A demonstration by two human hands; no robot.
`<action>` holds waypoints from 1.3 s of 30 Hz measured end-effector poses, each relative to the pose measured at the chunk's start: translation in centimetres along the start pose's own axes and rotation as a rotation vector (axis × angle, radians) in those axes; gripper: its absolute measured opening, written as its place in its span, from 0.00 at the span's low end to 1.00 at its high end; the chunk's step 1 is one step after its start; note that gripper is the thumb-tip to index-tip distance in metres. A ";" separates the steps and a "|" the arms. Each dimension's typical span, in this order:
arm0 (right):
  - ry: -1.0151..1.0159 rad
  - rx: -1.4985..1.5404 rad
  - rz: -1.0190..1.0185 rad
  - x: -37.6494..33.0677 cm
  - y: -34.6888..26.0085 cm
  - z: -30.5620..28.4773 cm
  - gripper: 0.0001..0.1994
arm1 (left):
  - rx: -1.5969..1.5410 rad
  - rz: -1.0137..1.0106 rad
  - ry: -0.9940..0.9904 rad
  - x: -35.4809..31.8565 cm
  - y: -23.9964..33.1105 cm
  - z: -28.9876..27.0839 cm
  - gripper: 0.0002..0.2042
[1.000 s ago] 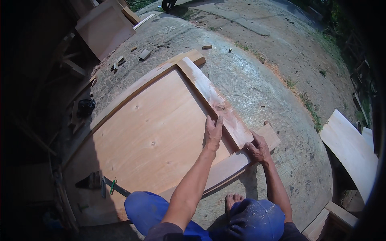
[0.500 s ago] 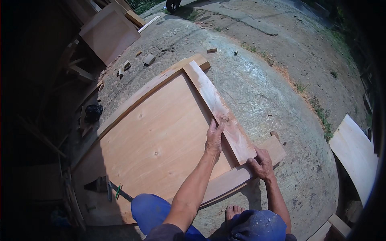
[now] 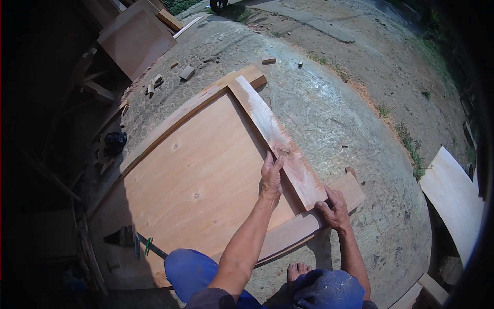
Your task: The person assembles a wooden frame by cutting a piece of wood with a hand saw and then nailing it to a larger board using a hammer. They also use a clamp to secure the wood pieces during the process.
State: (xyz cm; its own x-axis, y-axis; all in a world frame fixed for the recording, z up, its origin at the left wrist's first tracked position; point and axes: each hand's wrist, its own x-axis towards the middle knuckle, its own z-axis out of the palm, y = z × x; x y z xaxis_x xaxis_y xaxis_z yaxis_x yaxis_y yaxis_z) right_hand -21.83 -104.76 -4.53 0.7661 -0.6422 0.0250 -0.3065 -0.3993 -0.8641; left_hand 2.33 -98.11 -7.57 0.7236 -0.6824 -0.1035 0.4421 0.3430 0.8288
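Note:
A pale crosspiece board (image 3: 268,127) lies across the end of a wooden frame, over a light plywood panel (image 3: 190,170). My left hand (image 3: 271,174) is closed on the board's inner edge, thumb on top. At the near end, my right hand (image 3: 334,209) grips the board's corner where it meets the near rail (image 3: 290,232); its fingertips are partly hidden. The board's far end rests by the far rail (image 3: 177,119), whose tip sticks out beyond it.
On the panel's shaded near-left part lie a dark tool with a straight blade (image 3: 159,252) and a green pencil (image 3: 148,245). Wood offcuts (image 3: 187,73) and a black plastic bundle (image 3: 115,142) sit beyond the frame. A pale sheet (image 3: 450,193) leans at the right. My bare foot (image 3: 298,270) is near the rail.
The whole view has shifted slightly. Both hands keep the same hold on the board, and the board stays in place on the frame.

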 end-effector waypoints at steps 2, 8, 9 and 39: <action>0.058 0.002 -0.071 0.6 -0.4 0.2 0.30 | -0.009 0.002 0.017 0.4 0.2 0.2 0.28; -0.017 -0.001 0.065 0.8 0.1 -0.5 0.31 | 0.452 -0.164 0.161 -6.1 -1.4 1.4 0.25; -0.026 -0.004 0.079 0.8 0.2 -0.5 0.32 | 0.615 -0.200 0.129 -7.8 -1.5 1.3 0.25; -0.061 0.054 0.001 1.1 5.5 1.1 0.30 | 1.920 -0.392 -0.252 -8.1 29.5 -14.7 0.23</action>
State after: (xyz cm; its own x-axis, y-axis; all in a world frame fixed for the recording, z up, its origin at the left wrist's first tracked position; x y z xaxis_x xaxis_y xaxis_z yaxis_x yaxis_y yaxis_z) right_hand -22.02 -106.98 -9.85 0.7994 -0.6008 -0.0055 -0.2777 -0.3614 -0.8901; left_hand 17.26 -73.01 9.64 0.5905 -0.6536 -0.4735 -0.6495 -0.7331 0.2020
